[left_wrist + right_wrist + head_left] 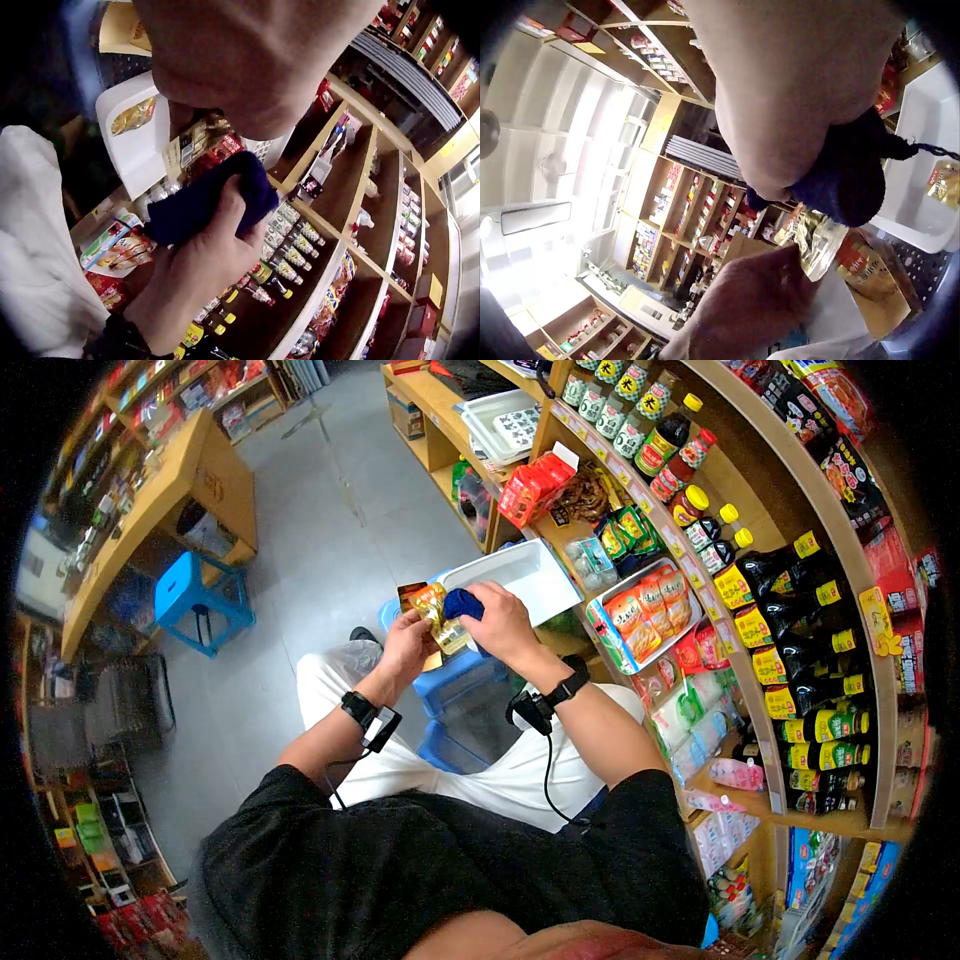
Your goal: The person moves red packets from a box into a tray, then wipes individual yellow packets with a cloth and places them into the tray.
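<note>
In front of the person's lap, the left hand point(405, 645) pinches the edge of a shiny gold foil packet point(821, 244). The right hand point(505, 622) grips a bunched dark blue cloth point(462, 604), which lies against the packet in the head view. From the left wrist, the cloth point(214, 199) shows with the right thumb pressed over it. Just beyond the hands stands a white plastic bin point(535, 575). Another gold packet point(945, 184) lies inside that bin. Below the held packet is an opened cardboard box point(881, 311) with a similar packet in it.
A blue stool point(455, 685) stands between the knees. Shelves on the right carry dark sauce bottles point(795, 625) and a white tray of orange packets point(640, 625). Another blue stool point(205, 600) and a wooden counter point(150, 510) are across the grey floor to the left.
</note>
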Available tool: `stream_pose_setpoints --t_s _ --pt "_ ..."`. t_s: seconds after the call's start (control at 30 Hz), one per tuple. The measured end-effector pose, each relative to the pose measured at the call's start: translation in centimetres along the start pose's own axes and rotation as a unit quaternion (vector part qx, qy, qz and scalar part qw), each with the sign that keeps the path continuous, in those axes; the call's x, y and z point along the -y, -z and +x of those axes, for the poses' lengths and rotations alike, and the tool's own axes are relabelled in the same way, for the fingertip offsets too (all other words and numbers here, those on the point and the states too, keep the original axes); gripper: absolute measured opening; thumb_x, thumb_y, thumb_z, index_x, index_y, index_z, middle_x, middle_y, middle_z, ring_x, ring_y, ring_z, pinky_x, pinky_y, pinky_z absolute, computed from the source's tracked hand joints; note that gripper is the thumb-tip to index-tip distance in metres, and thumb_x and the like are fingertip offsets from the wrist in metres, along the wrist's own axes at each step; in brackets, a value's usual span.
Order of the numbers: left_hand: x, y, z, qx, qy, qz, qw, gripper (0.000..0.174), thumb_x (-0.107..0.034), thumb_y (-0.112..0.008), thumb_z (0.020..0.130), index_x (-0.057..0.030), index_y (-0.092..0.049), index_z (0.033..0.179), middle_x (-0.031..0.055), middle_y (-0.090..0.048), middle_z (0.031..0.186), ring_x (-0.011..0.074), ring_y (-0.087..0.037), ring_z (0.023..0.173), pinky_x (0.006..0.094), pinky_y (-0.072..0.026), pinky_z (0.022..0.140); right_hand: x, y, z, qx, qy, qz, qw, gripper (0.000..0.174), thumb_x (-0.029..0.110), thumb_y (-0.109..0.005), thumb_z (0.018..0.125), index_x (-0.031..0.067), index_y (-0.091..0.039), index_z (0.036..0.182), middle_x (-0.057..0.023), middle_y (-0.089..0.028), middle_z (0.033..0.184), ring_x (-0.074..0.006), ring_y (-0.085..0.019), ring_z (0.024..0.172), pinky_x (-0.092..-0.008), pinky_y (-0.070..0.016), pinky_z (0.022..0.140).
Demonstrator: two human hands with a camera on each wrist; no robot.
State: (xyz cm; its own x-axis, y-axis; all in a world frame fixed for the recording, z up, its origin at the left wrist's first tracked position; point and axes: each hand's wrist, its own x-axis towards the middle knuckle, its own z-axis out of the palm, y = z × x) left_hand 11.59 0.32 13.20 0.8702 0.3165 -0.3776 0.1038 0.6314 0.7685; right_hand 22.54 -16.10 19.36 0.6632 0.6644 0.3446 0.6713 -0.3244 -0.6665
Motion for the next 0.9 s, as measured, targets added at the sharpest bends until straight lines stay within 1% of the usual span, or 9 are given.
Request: stream_pose_setpoints --t_s 0.13,0.2,0.23,0.43,0.53,0.63,0.77,0.83,0.9 --pt "0.6 -1.2 -0.3 0.039 -0.003 0.008 0.999 0.022 -0.007 -0.047 0.101 -0.003 -0.06 0.118 0.0061 -0.068 0.1 0.017 -0.069 0.084 0.0326 -0.0602 0.072 0.3 -0.8 -0.8 0.029 -0.035 -0.005 0.999 0.052 0.038 -0.083 0.071 0.0058 -0.066 0.108 -0.0157 -0.067 0.104 -0.0382 -0.066 0.096 -0.0474 -0.0534 0.086" --pt "0.6 -1.0 0.0 0.051 0.032 0.019 0.998 0.028 -0.013 -0.043 0.103 -0.0004 -0.059 0.123 0.0112 -0.068 0.108 0.0232 -0.07 0.091 0.0399 -0.0593 0.087 0.2 -0.8 -0.9 0.04 -0.038 -0.011 0.998 0.056 0.041 -0.084 0.069 0.0064 -0.066 0.109 -0.0157 -0.066 0.105 -0.0381 -0.066 0.097 -0.0474 -0.0535 0.085" --pt "0.6 -0.7 0.1 0.051 0.032 0.02 0.998 0.028 -0.013 -0.043 0.103 -0.0004 -0.059 0.123 0.0112 -0.068 0.108 0.0232 -0.07 0.091 0.0399 -0.0593 0.087 0.1 -0.8 -0.9 0.052 -0.039 -0.017 0.998 0.059 0.044 -0.085 0.067 0.0069 -0.065 0.109 -0.0157 -0.066 0.106 -0.038 -0.066 0.097 -0.0474 -0.0536 0.085" --pt "-0.7 -1.5 -0.9 0.08 0.062 -0.052 0.994 0.03 -0.028 -0.045 0.104 -0.0053 -0.061 0.114 0.0085 -0.068 0.105 0.0233 -0.068 0.097 0.0387 -0.059 0.085 -0.7 -0.3 -0.1 0.09 -0.061 0.012 0.994 0.046 0.034 -0.077 0.074 0.0027 -0.065 0.105 -0.0206 -0.069 0.098 -0.0394 -0.067 0.095 -0.0474 -0.0539 0.084" --pt "-1.4 -2.0 -1.5 0.063 0.063 -0.048 0.995 0.018 -0.021 -0.05 0.103 -0.0079 -0.057 0.112 0.0057 -0.066 0.105 0.0216 -0.067 0.098 0.0383 -0.0589 0.086 -1.3 -0.6 0.3 0.083 -0.11 0.086 0.987 0.04 0.03 -0.073 0.075 0.0009 -0.065 0.101 -0.0234 -0.07 0.095 -0.0412 -0.067 0.093 -0.048 -0.0539 0.084" --pt "-0.5 -1.2 -0.6 0.017 0.049 -0.012 0.999 0.012 -0.007 -0.055 0.1 -0.0092 -0.05 0.11 0.0063 -0.061 0.105 0.0195 -0.066 0.088 0.0389 -0.0632 0.079 -1.7 -0.5 0.6 0.093 -0.118 0.102 0.983 0.039 0.031 -0.073 0.076 0.0005 -0.065 0.099 -0.0241 -0.07 0.095 -0.0422 -0.067 0.092 -0.0484 -0.054 0.083" --pt "0.3 -0.6 0.6 -0.012 0.04 0.017 0.999 0.023 0.003 -0.06 0.095 -0.0109 -0.049 0.11 0.0069 -0.059 0.105 0.0192 -0.064 0.086 0.0329 -0.0611 0.074 -0.3 1.0 0.8 0.11 -0.12 -0.053 0.985 0.033 0.028 -0.073 0.078 0.0024 -0.065 0.097 -0.0224 -0.07 0.095 -0.0413 -0.067 0.092 -0.0509 -0.0539 0.082" --pt "0.6 -0.3 1.2 -0.048 0.04 0.033 0.998 0.024 0.006 -0.059 0.093 -0.0109 -0.05 0.108 0.0068 -0.058 0.105 0.0193 -0.063 0.082 0.0303 -0.0586 0.072 -0.9 1.7 1.0 0.064 -0.075 -0.092 0.991 0.03 0.028 -0.073 0.079 0.0055 -0.066 0.098 -0.0199 -0.07 0.096 -0.0403 -0.068 0.092 -0.0498 -0.055 0.082" --pt "0.9 -0.1 1.9 -0.055 0.017 0.068 0.996 0.023 0.009 -0.058 0.09 -0.009 -0.052 0.105 0.0064 -0.058 0.105 0.02 -0.063 0.08 0.03 -0.0584 0.072 -1.1 3.3 1.8 -0.009 -0.097 -0.056 0.994 0.03 0.028 -0.073 0.079 0.0058 -0.067 0.098 -0.0199 -0.07 0.093 -0.0404 -0.067 0.089 -0.0495 -0.0548 0.081"
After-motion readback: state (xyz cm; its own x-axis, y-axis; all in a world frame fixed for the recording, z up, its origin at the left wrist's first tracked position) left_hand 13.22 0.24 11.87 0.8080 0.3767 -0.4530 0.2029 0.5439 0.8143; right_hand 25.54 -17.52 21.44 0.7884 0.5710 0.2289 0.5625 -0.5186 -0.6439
